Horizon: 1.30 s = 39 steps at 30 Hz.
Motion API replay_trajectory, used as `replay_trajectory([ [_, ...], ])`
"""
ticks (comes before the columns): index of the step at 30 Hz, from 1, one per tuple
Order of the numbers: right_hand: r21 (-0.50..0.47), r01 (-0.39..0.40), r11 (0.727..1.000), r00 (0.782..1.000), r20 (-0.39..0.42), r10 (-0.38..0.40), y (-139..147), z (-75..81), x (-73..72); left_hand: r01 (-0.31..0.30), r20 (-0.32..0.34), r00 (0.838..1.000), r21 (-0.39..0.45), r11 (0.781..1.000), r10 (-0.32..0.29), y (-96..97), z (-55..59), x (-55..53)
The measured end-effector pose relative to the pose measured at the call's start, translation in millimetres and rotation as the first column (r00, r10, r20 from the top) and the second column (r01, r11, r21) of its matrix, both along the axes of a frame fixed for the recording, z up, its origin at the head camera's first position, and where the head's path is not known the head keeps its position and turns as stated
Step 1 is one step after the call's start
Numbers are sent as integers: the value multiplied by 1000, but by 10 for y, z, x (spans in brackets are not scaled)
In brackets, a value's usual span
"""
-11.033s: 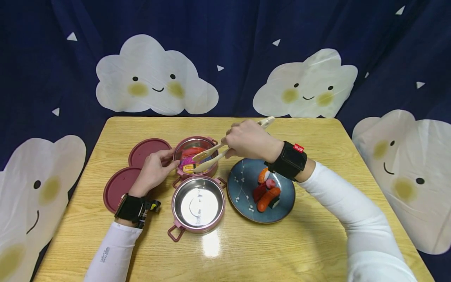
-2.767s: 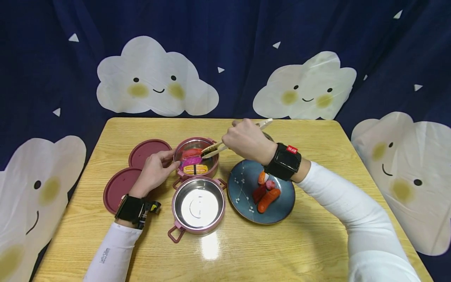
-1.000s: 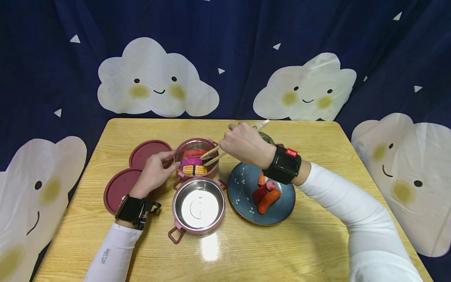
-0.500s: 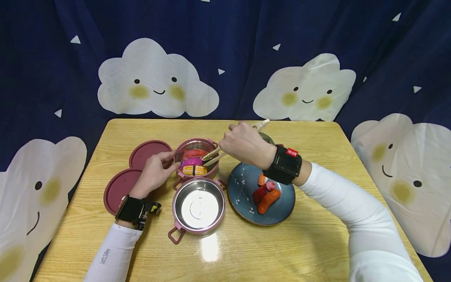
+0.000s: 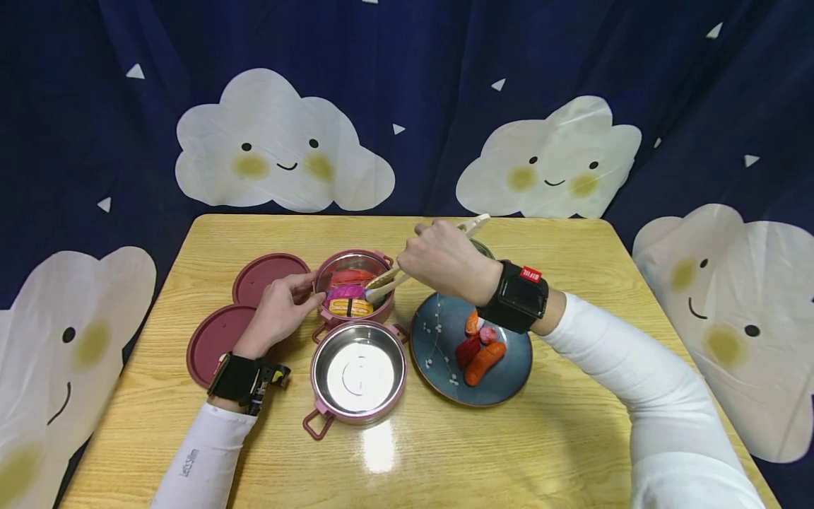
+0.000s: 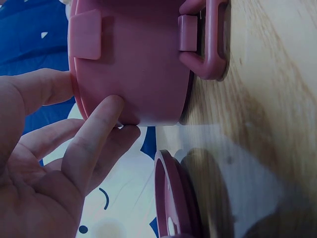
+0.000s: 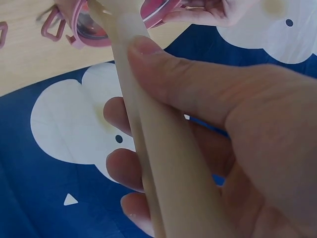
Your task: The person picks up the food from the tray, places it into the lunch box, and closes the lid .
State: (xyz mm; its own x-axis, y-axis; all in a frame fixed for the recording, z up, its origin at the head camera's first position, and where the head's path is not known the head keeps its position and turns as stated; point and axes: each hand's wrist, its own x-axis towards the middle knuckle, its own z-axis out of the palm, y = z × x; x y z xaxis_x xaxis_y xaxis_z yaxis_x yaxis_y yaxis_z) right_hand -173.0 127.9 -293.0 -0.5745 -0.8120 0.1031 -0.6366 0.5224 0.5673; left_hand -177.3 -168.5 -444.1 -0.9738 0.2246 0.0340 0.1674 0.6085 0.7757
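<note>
My left hand point(image 5: 280, 314) holds the side of a pink steel-lined pot point(image 6: 138, 64), thumb and fingers at its rim and wall. Inside the pot lie toy sushi pieces: a red one point(image 5: 352, 276), a magenta one point(image 5: 345, 292) and a yellow one with a black band point(image 5: 350, 307). My right hand point(image 5: 445, 260) grips pale tongs point(image 7: 163, 148), fingers on one side and thumb on the other. The tong tips reach into the pot's right side, near a small piece mostly hidden by them. Whether they pinch it I cannot tell.
A second steel-lined pot point(image 5: 359, 369), with nothing inside, stands in front. Right of it, a blue plate point(image 5: 435, 360) bears several toy foods, including an orange sausage-like piece point(image 5: 485, 364). Two dark red lids point(image 5: 216, 346) lie left. Another round container point(image 5: 481, 248) is partly hidden behind my right hand.
Since the oldest frame, a dark-and-white piece has left the plate, and a dark piece appeared at the tong tips in the pot. Lately the tongs shift only slightly; my left hand stays put.
</note>
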Motion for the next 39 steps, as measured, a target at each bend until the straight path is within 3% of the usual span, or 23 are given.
replay_trajectory([
  [7,29,41,999,998,45,-43,47,69,12,4,4,1000,-6,1000,-4,5,-13,1],
  [16,-31,115,993,987,119,-111,202,207,25,2,-1,1000,3,1000,-2,10,-6,-9],
  [23,-66,128,990,986,117,-119,433,308,81,0,5,1000,9,1000,0,10,-3,-3],
  [39,-34,176,984,975,146,-169,1031,437,309,-2,-9,1000,3,1000,2,-2,-10,-7],
])
